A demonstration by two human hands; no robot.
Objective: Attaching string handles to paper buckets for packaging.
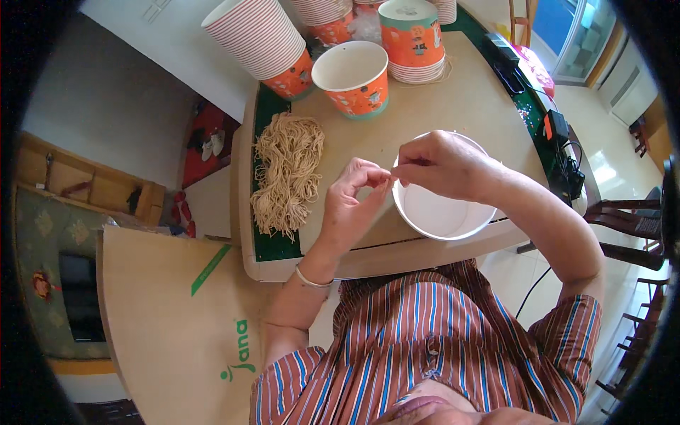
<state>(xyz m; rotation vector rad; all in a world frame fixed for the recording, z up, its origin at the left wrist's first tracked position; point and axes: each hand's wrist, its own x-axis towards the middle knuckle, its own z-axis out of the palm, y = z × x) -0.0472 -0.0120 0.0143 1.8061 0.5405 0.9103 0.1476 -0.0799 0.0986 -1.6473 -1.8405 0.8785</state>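
Striped top (pixel 418 312) nearest cam; L hand (pixel 352 198) & R hand (pixel 446 164) pinched shut, tips meeting, can't tell on what. White tub (pixel 443 212) right below R hand, the nearer one; string bundle (pixel 287 173) L of L hand.

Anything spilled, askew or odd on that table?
No spill visible. One cup stack stands upside down, rims at the bottom, unlike the upright cup beside it. The white tub under the right hand looks undamaged.

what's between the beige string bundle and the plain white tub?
Head view: the left hand, over the brown board, lies between the string bundle and the white tub.
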